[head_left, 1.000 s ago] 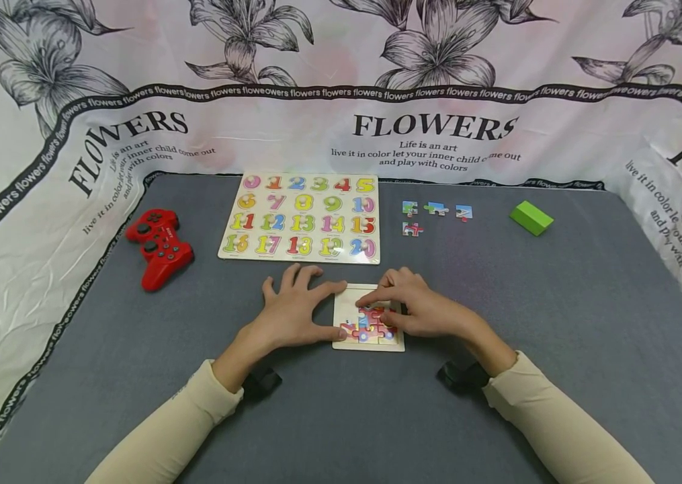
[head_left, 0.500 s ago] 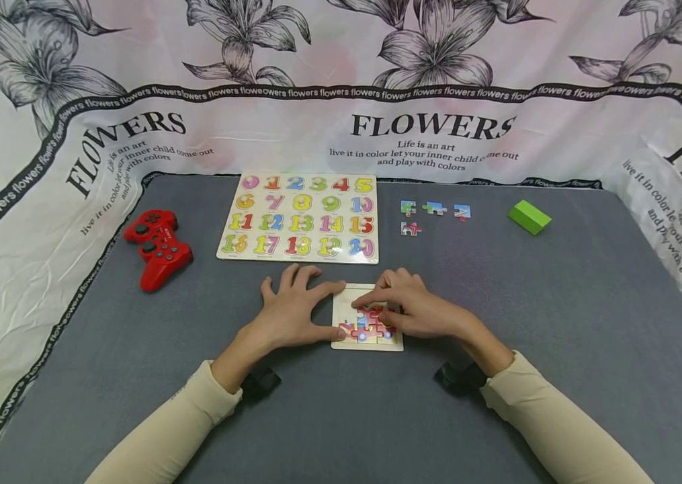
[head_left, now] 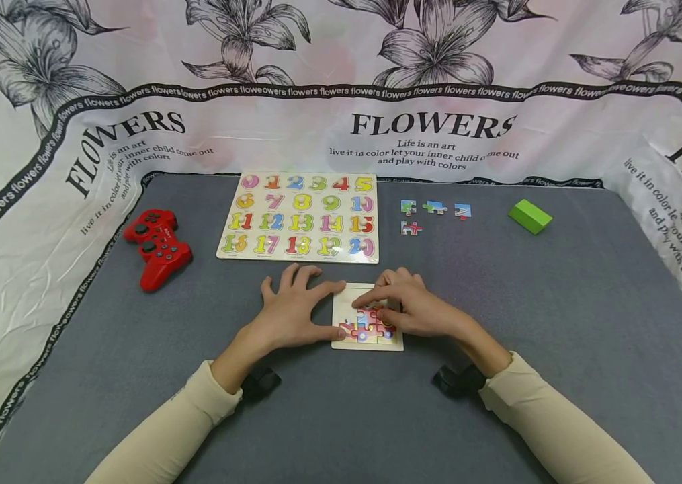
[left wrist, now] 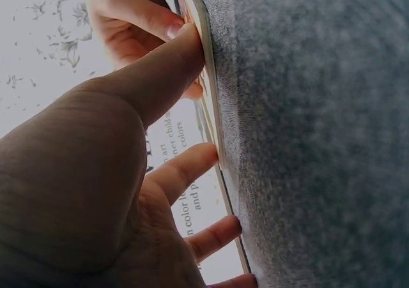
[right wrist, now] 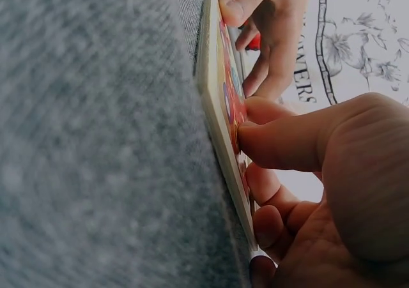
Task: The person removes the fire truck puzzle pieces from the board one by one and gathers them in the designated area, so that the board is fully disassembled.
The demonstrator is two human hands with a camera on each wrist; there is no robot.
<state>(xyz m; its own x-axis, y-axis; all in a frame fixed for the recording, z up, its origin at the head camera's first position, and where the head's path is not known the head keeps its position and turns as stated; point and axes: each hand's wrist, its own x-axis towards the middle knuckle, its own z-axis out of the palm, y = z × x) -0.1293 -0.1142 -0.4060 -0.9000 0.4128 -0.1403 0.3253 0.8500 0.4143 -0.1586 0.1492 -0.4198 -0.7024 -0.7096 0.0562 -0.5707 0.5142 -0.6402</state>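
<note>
Between the two hands, a small wooden puzzle tray [head_left: 349, 296] lies flat on the bench [head_left: 341, 417], partly filled with joined pieces [head_left: 367, 332]. The left hand [head_left: 289, 312] is spread, its thumb and forefinger touching the tray's left side. The right hand [head_left: 422, 309] touches the pieces, fingers bent; I cannot tell whether it pinches one. Beyond the right hand lie four loose pieces [head_left: 435, 209]; beyond the left, a number board [head_left: 298, 258].
</note>
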